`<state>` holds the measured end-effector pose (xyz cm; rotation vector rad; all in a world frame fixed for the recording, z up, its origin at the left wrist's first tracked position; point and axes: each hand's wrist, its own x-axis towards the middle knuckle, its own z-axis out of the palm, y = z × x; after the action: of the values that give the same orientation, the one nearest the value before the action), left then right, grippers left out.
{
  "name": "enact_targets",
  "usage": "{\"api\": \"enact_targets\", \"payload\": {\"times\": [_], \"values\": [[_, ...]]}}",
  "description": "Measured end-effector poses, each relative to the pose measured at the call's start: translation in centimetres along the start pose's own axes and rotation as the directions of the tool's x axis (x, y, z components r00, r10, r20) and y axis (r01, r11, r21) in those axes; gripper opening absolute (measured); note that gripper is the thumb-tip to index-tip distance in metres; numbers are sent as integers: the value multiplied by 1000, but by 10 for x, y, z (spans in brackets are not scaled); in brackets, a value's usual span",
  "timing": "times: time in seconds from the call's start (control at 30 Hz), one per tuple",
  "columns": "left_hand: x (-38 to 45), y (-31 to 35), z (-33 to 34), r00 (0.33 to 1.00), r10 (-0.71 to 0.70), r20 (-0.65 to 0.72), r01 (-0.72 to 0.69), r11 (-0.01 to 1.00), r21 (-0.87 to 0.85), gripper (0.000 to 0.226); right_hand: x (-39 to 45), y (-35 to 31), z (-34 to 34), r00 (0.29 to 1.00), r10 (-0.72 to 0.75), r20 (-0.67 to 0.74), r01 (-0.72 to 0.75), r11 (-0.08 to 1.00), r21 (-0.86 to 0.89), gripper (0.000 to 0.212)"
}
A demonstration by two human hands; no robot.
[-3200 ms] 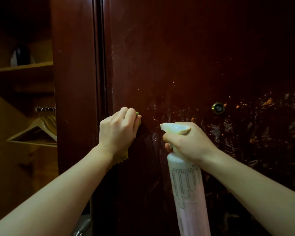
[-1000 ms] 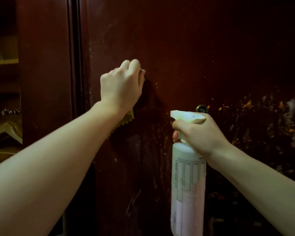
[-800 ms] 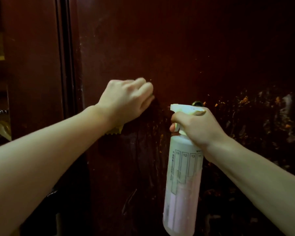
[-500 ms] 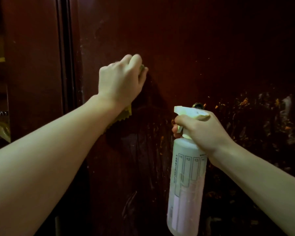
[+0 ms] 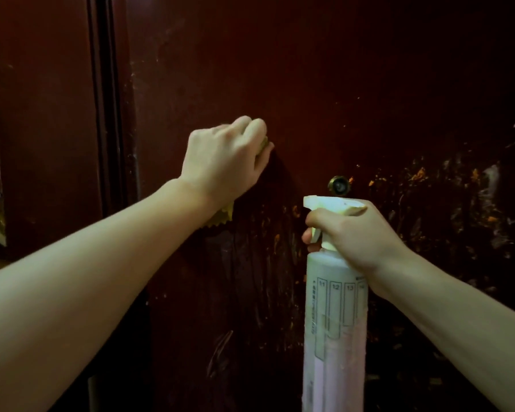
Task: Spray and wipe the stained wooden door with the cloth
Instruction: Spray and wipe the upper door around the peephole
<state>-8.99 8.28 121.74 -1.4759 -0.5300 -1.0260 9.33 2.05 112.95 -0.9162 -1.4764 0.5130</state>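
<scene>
Head view of a dark red-brown wooden door (image 5: 309,69) that fills most of the frame. Left hand (image 5: 223,162), at centre left, has its fingers curled over a yellow cloth (image 5: 220,217) and presses it flat against the door; only a zigzag-cut edge of the cloth shows below the wrist, and a small patch between the fingertips. Right hand (image 5: 354,236), at centre right, grips the neck of a white spray bottle (image 5: 335,322), forefinger curled round the trigger and thumb over the top of the spray head; the bottle stands upright, its body running down to the lower edge of the frame, with pale pink liquid in its lower part. Orange and whitish stains (image 5: 446,203) spatter the door at right of centre, and streaked smears run below the cloth. A brass peephole (image 5: 338,185) sits just above the spray head. The door frame (image 5: 104,99) stands as a dark vertical strip at upper left
</scene>
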Motion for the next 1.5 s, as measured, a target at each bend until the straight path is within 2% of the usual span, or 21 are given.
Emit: {"api": "enact_targets", "payload": {"times": [0.1, 0.17, 0.3, 0.53, 0.63, 0.73, 0.9, 1.1, 1.33, 1.43, 1.5], "values": [[-9, 10, 6, 990, 138, 7, -138, 990, -35, 24, 0, 3, -3, 1000, -8, -9, 7, 997, -79, 20], [-17, 13, 4, 984, 178, 14, -177, 982, -73, 24, -2, 5, -5, 1000, -12, -11, 11, 996, -93, 22], [-23, 17, 2, 993, 112, 19, -111, 991, -75, 26, -6, 4, -4, 1000, -10, 20, 10, 1000, -16, 19], [-42, 25, 1, 998, 56, -11, -56, 997, -50, 28, -8, 8, -6, 1000, -18, 14, 19, 994, -110, 19], [-45, 27, 1, 999, 45, -19, -45, 998, -46, 29, -9, 7, -8, 1000, -23, 19, 24, 998, -55, 15], [-44, 27, 0, 999, 36, -17, -36, 999, -37, 28, -9, 4, -11, 999, -47, -16, 46, 997, -69, 13], [-44, 32, 0, 1000, -14, -15, 13, 1000, -25, 27, -7, 4, -20, 995, -66, -76, 54, 987, -154, 24], [-41, 37, 0, 999, -53, 12, 53, 999, -6, 28, -7, 2, -30, 991, -34, -133, 27, 998, -54, 9], [-6, 48, 4, 992, -118, 42, 118, 993, 11, 26, -5, 0, -52, 989, -27, -144, 16, 997, -78, 24], [6, 56, 8, 989, -142, 42, 142, 990, -2, 25, -3, -1, -60, 992, -5, -129, 4, 1000, -11, 9], [8, 61, 11, 986, -161, 49, 162, 987, -11, 25, -2, -1, -64, 994, -18, -112, 12, 998, -57, 11]]}}
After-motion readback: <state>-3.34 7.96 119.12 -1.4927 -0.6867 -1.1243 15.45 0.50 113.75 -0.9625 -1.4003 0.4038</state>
